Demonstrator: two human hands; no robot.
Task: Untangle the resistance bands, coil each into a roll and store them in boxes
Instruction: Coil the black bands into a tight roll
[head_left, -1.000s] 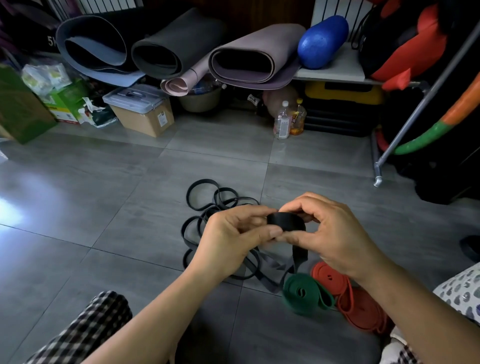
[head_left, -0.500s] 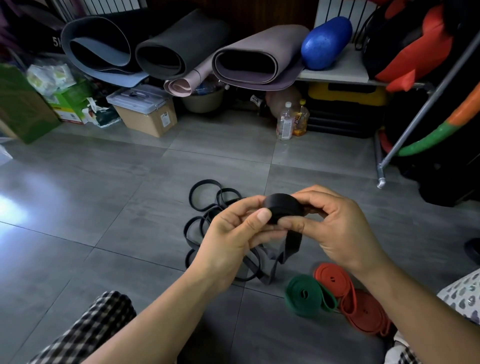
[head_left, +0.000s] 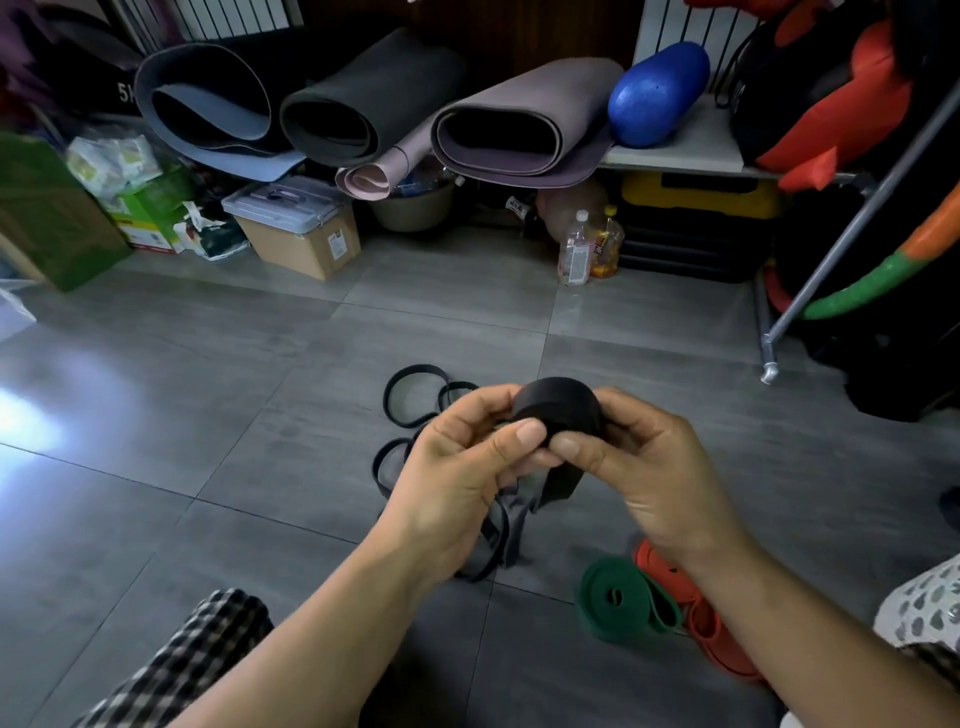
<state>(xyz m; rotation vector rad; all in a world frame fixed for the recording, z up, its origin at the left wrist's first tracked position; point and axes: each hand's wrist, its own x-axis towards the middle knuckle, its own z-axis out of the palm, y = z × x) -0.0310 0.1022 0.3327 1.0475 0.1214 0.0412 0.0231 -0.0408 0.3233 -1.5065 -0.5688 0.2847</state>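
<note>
Here, left hand (head_left: 457, 483), right hand (head_left: 649, 478) pinching black roll (head_left: 563, 405) — "5K" marking (head_left: 126, 93)

Coiled band (head_left: 561, 408) pinched between left hand (head_left: 457, 483) and right hand (head_left: 649, 478), above the floor (head_left: 208, 415); tangled bands (head_left: 415, 400) on floor below and beyond the hands; rolled band (head_left: 618, 603) on floor under right forearm, touching second rolled band (head_left: 670, 569) to its right; lidded box (head_left: 296, 228) back left; bottles (head_left: 576, 254) back, right of it; mats (head_left: 498, 130) above both.
</note>
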